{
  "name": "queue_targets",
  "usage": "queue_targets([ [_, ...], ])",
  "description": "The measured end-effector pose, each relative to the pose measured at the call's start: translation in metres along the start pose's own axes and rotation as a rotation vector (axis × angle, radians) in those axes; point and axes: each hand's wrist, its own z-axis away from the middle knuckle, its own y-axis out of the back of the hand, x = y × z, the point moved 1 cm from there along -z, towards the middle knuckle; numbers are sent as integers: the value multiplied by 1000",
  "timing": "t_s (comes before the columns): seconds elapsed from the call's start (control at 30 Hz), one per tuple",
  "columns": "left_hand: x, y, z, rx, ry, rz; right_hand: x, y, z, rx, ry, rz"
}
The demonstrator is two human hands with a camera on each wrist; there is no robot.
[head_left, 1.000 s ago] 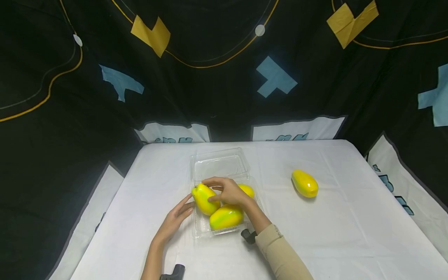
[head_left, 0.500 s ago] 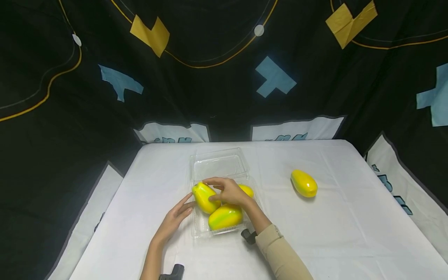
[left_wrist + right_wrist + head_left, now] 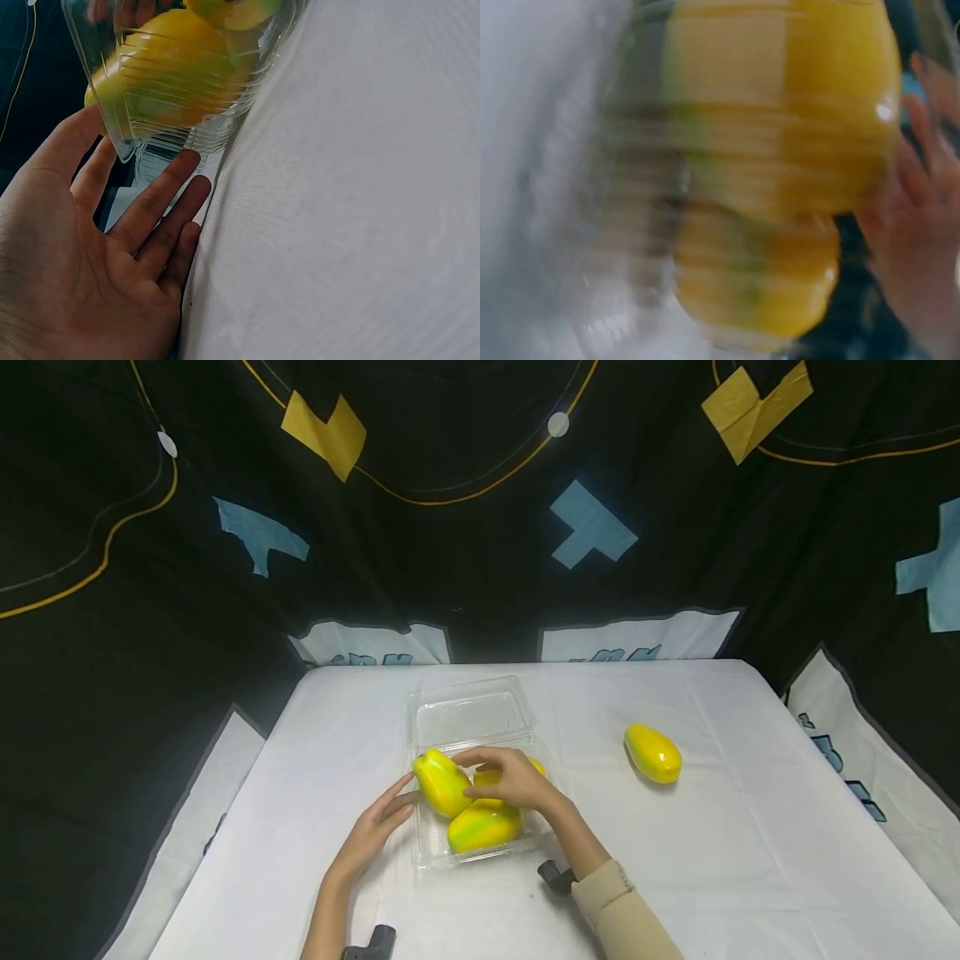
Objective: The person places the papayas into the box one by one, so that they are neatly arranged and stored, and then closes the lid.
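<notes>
Three glossy yellow fruits, oval, green-streaked in places, sit in a ribbed clear-plastic container; one leans at its left rim, between the spread left hand and the right hand, loosely curved, thumb and fingers apart; a fourth fruit lies on the cloth-covered table.

A beige right sleeve and dark wrist devices are worn.

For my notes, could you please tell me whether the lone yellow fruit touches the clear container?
Apart: the head view shows white cloth between the fruit and container.
</notes>
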Motion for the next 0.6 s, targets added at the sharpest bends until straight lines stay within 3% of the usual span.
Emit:
queue_targets([
  [0.37, 0, 0, 0, 7, -7, 0, -7, 17, 25, -144, 40, 48],
  [0.6, 0, 0, 0, 16, 8, -20, 1, 17, 30, -177, 26, 102],
])
